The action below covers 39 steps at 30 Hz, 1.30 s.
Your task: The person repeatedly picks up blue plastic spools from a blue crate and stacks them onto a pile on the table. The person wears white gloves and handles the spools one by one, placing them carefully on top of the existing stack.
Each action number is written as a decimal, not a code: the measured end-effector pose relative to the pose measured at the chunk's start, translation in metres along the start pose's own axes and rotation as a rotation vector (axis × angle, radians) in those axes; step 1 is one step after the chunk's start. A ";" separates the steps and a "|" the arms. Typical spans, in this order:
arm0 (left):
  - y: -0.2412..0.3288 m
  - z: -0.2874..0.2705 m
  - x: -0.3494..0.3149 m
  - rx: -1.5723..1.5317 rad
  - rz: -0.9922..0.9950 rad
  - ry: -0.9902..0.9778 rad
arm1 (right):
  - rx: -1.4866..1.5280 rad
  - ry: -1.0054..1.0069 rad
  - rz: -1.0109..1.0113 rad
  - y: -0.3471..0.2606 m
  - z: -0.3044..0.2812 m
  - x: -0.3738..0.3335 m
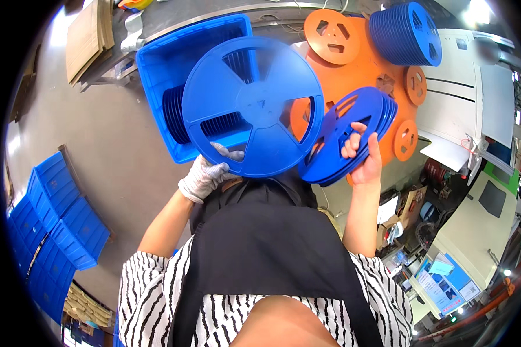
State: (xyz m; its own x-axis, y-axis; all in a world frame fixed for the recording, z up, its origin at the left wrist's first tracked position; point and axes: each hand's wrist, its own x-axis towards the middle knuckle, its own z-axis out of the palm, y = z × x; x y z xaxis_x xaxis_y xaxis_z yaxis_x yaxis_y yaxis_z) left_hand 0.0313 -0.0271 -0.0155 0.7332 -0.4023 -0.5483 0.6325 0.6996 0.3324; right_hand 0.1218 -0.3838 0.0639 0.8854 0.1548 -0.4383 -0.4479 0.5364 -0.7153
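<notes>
My left hand (207,175) is gripping one blue reel (261,107) in front of the blue bin (154,103), my right hand (364,153) clasping a reel stack (331,136), and I'm favouring rims, judging them light, stiff, slick.

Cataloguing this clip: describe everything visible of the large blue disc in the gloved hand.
The large blue disc is smooth and plastic-looking, with wedge-shaped openings around a solid centre. Its face is toward the camera, partly covering the blue crate. The gloved left hand grips its lower-left rim. Whether it touches the blue stack beside it is unclear.
</notes>
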 end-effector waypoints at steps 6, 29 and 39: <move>0.004 -0.014 0.002 -0.099 0.074 0.067 | 0.121 0.069 0.046 0.004 -0.008 -0.008; 0.002 -0.184 0.255 0.995 0.095 0.856 | 0.068 0.062 0.167 0.027 -0.006 -0.016; 0.003 -0.057 0.165 1.771 0.430 0.276 | 0.330 -0.192 -0.043 0.004 -0.009 -0.016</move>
State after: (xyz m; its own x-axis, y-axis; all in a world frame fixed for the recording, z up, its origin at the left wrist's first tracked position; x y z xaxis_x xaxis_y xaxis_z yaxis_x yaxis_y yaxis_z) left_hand 0.1401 -0.0579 -0.1487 0.9544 -0.1607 -0.2515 0.0590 -0.7244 0.6869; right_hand 0.1043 -0.3915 0.0629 0.9237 0.2621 -0.2796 -0.3735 0.7792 -0.5033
